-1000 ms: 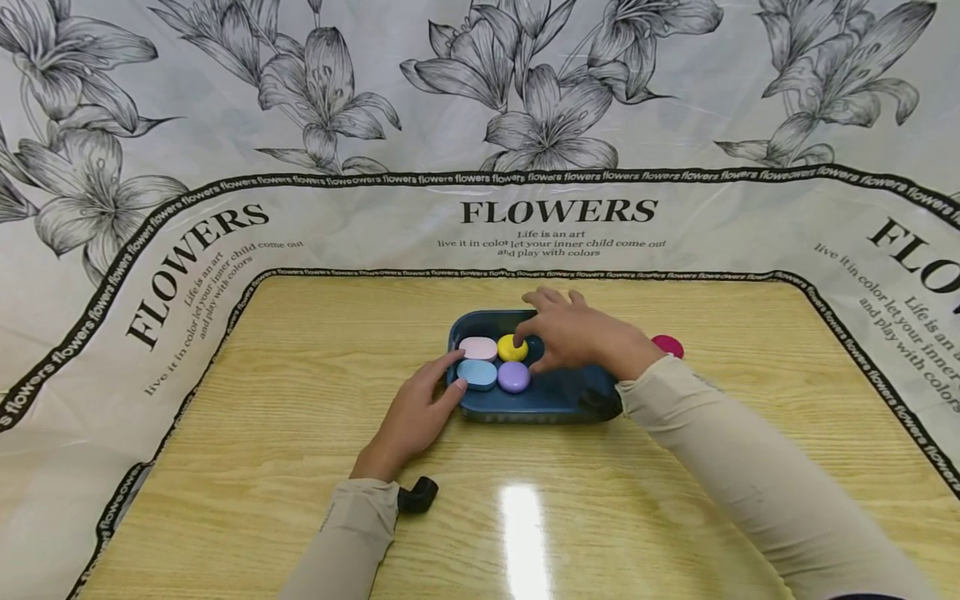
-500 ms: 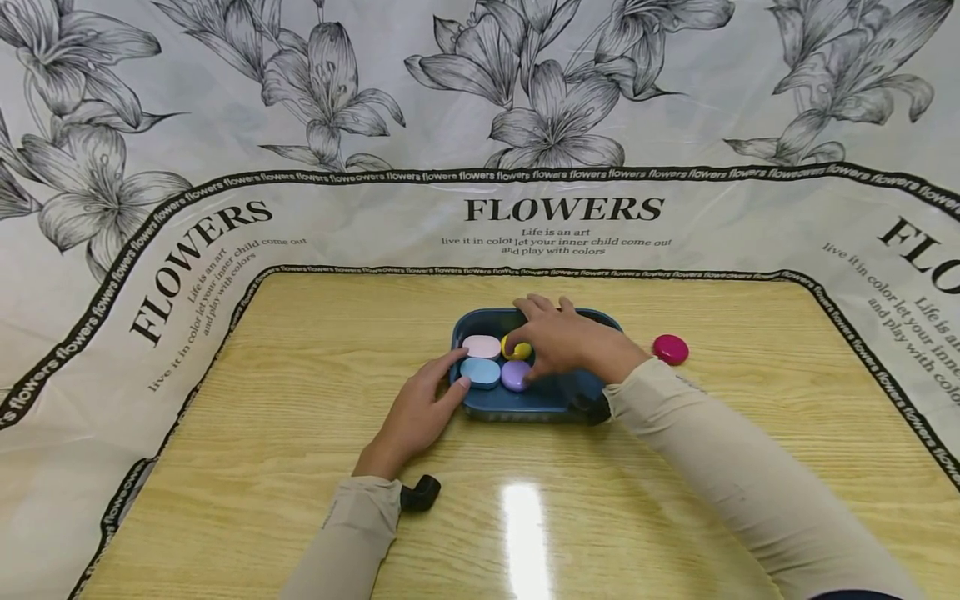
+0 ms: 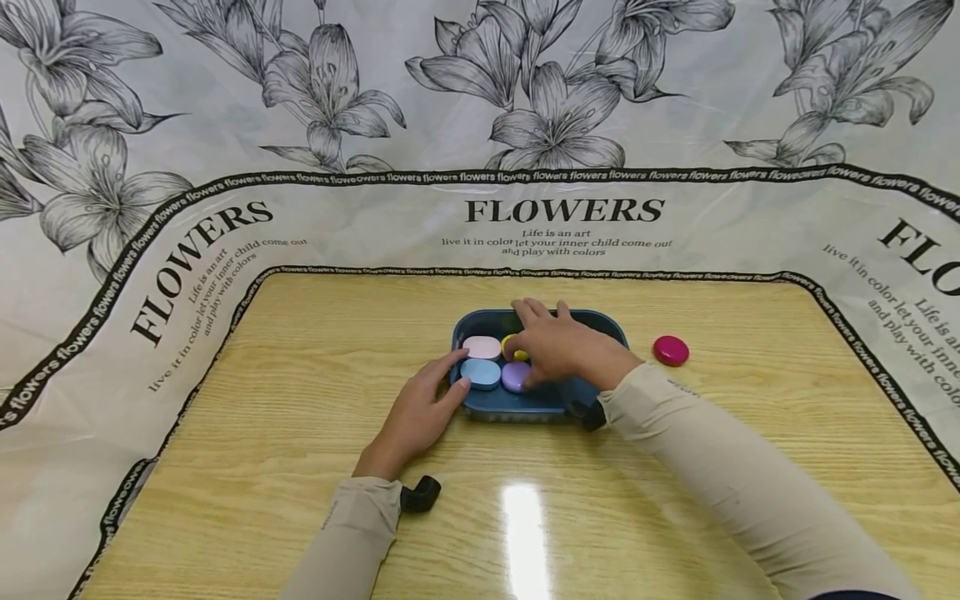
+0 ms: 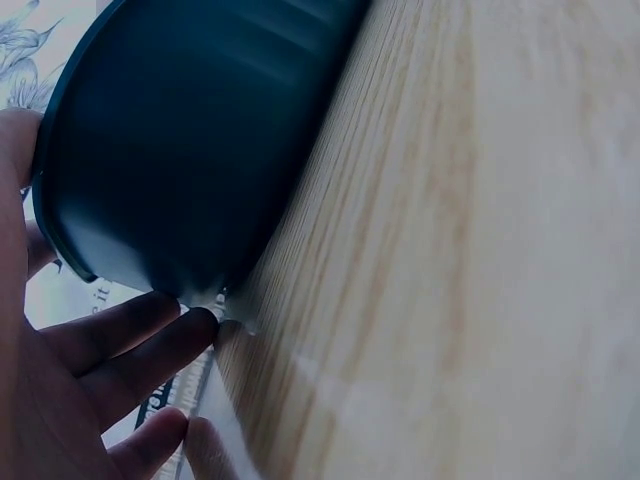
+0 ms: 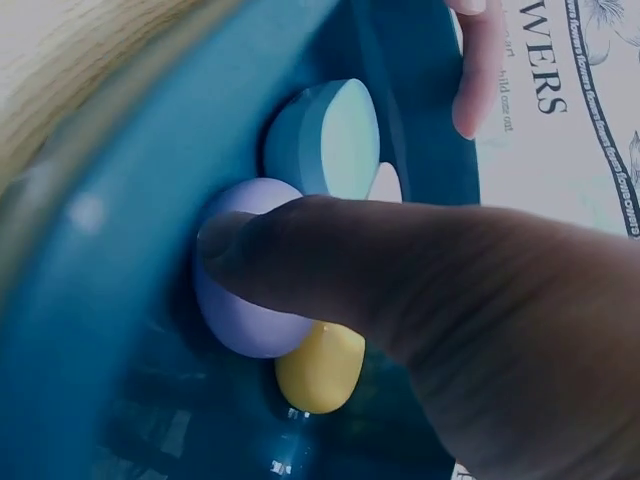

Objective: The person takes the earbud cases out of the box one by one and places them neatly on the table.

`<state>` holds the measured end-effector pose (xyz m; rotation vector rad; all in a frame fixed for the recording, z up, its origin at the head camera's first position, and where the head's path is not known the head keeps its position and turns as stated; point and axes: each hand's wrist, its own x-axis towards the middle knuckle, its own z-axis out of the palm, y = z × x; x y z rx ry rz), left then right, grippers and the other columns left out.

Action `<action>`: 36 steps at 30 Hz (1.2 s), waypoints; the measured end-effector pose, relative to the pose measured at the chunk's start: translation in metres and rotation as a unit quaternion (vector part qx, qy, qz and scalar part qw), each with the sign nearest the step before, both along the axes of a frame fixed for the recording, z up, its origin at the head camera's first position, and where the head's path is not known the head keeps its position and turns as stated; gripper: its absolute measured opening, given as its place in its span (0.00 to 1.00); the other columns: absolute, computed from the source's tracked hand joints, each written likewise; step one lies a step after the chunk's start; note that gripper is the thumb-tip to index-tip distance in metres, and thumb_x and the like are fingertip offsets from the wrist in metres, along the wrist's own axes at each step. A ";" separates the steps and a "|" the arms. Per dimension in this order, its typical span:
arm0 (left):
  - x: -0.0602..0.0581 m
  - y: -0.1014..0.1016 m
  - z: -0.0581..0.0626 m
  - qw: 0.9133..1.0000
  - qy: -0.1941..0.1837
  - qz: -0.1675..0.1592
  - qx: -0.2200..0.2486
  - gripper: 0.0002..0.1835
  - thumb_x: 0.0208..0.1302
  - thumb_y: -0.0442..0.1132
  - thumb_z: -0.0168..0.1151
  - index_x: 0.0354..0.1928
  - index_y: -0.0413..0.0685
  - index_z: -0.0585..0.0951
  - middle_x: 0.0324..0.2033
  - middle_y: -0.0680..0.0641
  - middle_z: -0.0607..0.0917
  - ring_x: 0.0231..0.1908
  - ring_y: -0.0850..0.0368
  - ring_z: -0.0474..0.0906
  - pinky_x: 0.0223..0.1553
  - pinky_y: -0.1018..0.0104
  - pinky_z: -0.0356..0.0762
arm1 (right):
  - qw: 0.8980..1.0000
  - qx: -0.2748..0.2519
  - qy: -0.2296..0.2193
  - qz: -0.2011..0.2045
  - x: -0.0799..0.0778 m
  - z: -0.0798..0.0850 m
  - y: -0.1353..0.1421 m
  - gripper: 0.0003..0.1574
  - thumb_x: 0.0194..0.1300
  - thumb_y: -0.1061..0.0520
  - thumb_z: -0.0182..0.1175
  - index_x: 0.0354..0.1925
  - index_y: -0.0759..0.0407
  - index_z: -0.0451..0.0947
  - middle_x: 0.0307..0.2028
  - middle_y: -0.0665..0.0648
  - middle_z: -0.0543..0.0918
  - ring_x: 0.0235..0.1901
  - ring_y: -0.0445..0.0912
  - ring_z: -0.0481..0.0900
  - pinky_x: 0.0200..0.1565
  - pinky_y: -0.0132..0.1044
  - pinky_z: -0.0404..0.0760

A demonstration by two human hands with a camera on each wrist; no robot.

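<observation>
A dark blue plastic basket (image 3: 551, 404) stands on the table. In its left part lie a pale pink oblong piece (image 3: 482, 347), a light blue oblong piece (image 3: 480, 372), a purple round piece (image 3: 514, 377) and a yellow round piece (image 3: 510, 342), smooth and glossy. My left hand (image 3: 420, 408) holds the basket's left end, thumb and index finger over the rim, other fingers (image 4: 150, 350) by the outer wall. My right hand (image 3: 566, 343) reaches into the basket. Its thumb (image 5: 310, 250) lies against the purple piece, and its index finger overlaps the yellow one.
A crimson round piece (image 3: 671, 351) lies on the wooden table (image 3: 300, 400) right of the basket. A flower-printed sheet (image 3: 360, 225) hangs behind and around the table. A black device (image 3: 420, 494) sits at the left wrist.
My right hand has moved slightly left and lower, over the yellow and purple pieces. The crimson piece now shows fully beside the sleeve. My left hand stays at the basket's left end.
</observation>
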<state>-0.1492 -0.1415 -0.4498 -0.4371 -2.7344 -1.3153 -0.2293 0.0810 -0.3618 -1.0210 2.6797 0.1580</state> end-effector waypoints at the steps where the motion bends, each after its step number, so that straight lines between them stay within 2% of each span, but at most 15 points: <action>1: 0.000 0.000 0.000 1.000 0.000 0.000 0.000 0.26 0.67 0.61 0.44 0.66 0.71 0.64 0.60 0.61 0.67 0.62 0.65 0.60 0.61 0.57 0.61 | 1.000 0.004 0.000 -0.002 0.001 0.000 0.000 0.29 0.48 0.34 0.67 0.50 0.35 0.77 0.70 0.66 0.43 0.69 0.61 0.37 0.58 0.71 0.43; 15: 0.000 0.000 0.000 1.000 -0.001 -0.003 -0.003 0.28 0.66 0.63 0.43 0.67 0.70 0.64 0.61 0.60 0.67 0.62 0.63 0.60 0.61 0.56 0.61 | 0.999 0.029 0.028 0.000 0.005 -0.002 -0.003 0.32 0.46 0.34 0.68 0.53 0.30 0.76 0.70 0.67 0.42 0.69 0.61 0.38 0.55 0.74 0.45; 22: 0.001 0.000 0.001 1.000 -0.001 -0.002 -0.002 0.27 0.66 0.63 0.43 0.66 0.70 0.64 0.61 0.59 0.67 0.62 0.63 0.60 0.61 0.56 0.61 | 0.999 0.024 0.026 0.003 0.004 -0.005 -0.002 0.32 0.45 0.34 0.69 0.52 0.31 0.77 0.70 0.67 0.40 0.68 0.62 0.38 0.54 0.76 0.43; 36: 0.001 0.001 0.001 1.000 -0.003 -0.002 0.006 0.27 0.67 0.61 0.44 0.66 0.70 0.64 0.61 0.60 0.67 0.62 0.64 0.60 0.61 0.56 0.61 | 0.999 0.018 0.029 0.010 0.004 -0.002 0.000 0.30 0.46 0.34 0.68 0.50 0.33 0.78 0.70 0.67 0.40 0.68 0.61 0.40 0.55 0.75 0.46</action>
